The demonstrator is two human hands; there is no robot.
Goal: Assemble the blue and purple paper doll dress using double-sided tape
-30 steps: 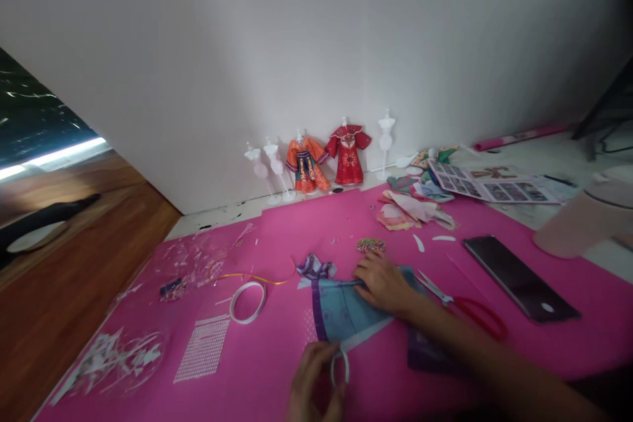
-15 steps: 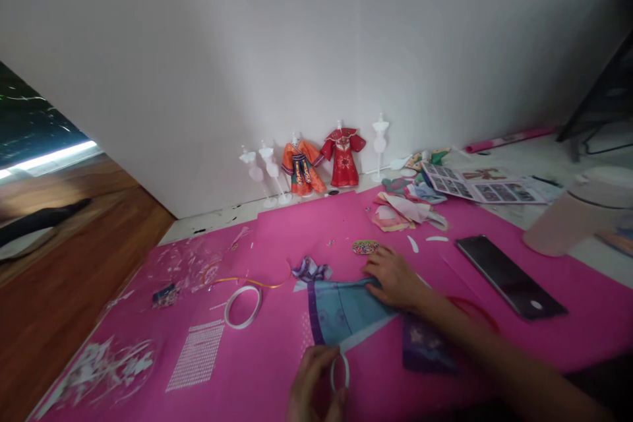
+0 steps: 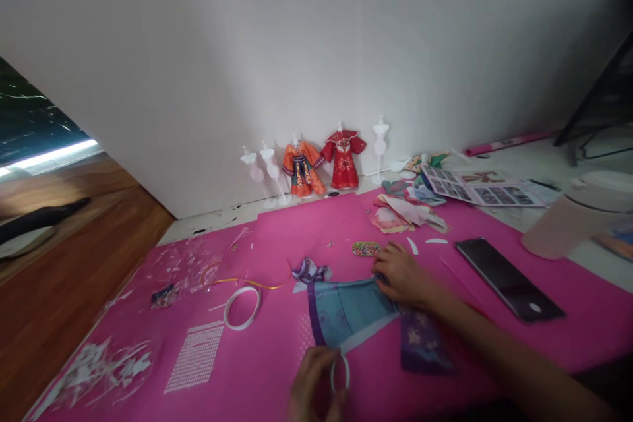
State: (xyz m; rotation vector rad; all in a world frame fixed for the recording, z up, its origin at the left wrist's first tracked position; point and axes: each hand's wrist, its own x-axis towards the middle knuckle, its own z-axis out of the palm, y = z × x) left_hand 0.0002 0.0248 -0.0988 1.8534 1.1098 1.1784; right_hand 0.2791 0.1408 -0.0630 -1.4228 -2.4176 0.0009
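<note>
A blue doll-skirt piece (image 3: 350,308) with a purple band at its left end lies flat on the pink mat. My left hand (image 3: 312,386) is closed around a small white roll of tape (image 3: 340,374), held on edge just below the skirt piece. At the piece's upper right, my right hand (image 3: 403,275) has curled fingers pressed together on the fabric; the fingertips are partly hidden. A dark purple patterned cloth (image 3: 422,343) lies below my right forearm. Beyond the skirt piece sits a crumpled purple fabric bit (image 3: 310,270). An oval of coloured beads (image 3: 366,248) is near my right fingers.
A larger white tape ring (image 3: 242,308) and a sheet of pearl stickers (image 3: 195,356) lie left. Small mannequins, two dressed in an orange robe (image 3: 302,168) and a red dress (image 3: 345,158), stand along the wall. Rightward are a phone (image 3: 509,279), a cup (image 3: 568,217) and a booklet (image 3: 482,188).
My right hand has shifted slightly right along the skirt piece's upper edge, uncovering more blue fabric. More of the purple patterned cloth shows. My left hand stays in place with the tape.
</note>
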